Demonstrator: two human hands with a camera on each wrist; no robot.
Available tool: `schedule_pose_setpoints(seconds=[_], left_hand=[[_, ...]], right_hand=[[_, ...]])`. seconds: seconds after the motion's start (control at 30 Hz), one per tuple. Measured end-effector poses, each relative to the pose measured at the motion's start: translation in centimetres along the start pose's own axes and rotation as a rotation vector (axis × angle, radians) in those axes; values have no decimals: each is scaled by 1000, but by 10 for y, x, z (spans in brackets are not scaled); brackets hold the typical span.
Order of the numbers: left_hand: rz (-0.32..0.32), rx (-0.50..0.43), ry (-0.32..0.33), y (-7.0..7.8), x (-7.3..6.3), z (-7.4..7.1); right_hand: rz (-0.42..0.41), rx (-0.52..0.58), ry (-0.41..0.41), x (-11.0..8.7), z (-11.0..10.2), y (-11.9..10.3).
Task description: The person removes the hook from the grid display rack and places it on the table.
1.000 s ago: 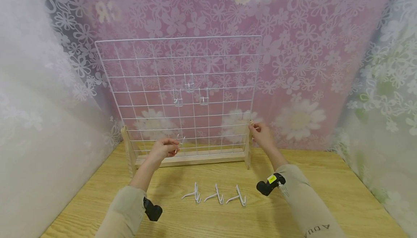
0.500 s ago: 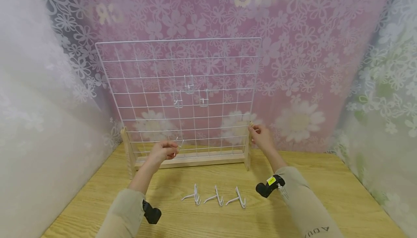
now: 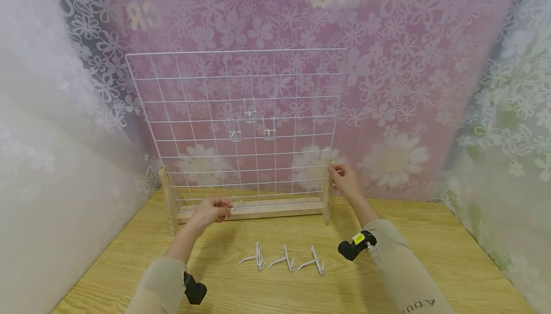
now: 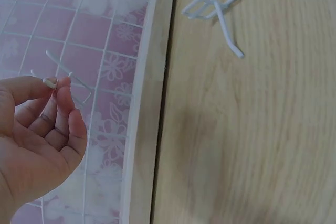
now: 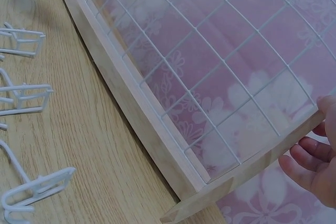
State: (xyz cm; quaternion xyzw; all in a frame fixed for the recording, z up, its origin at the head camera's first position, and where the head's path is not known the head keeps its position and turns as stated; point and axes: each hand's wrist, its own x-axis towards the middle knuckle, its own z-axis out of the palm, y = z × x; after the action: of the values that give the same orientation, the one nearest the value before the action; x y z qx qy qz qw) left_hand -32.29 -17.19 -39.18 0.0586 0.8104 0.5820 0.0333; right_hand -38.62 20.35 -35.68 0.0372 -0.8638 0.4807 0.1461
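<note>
My left hand [image 3: 206,216] pinches a white wire hook [image 4: 59,63] between thumb and fingertips, low in front of the white wire grid panel [image 3: 236,52]. Part of that hook is hidden by the fingers. My right hand [image 3: 347,181] grips the top of the wooden stand's right upright [image 3: 328,204], thumb on the near side. Held in that stand, the panel rises upright. Three similar hooks hang near its middle: an upper hook [image 3: 250,116], a lower left hook [image 3: 235,136] and a lower right hook [image 3: 269,135].
Three more white hooks lie in a row on the wooden table: a left hook [image 3: 259,257], a middle hook [image 3: 286,259] and a right hook [image 3: 316,261]. The stand's base rail [image 3: 275,210] runs behind them. Floral curtains [image 3: 396,89] enclose the back and sides.
My left hand has moved down and slightly left with the hook, from in front of the lower grid to near the base rail. The right hand stays on the upright.
</note>
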Motion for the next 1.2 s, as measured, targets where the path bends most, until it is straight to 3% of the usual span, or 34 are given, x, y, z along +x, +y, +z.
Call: schedule_pose_setpoints(seconds=[0.33,0.7,1.2], left_hand=[[24,55,-52,-15,-9,-6],[42,91,-161,-36,-19,-11],[89,139,-302,-50,-24,-14]], right_hand=[[22,-3,-19,1,-1,-1],[14,-23,-11,0,0,0],[16,-14,-4,-2,0,-1]])
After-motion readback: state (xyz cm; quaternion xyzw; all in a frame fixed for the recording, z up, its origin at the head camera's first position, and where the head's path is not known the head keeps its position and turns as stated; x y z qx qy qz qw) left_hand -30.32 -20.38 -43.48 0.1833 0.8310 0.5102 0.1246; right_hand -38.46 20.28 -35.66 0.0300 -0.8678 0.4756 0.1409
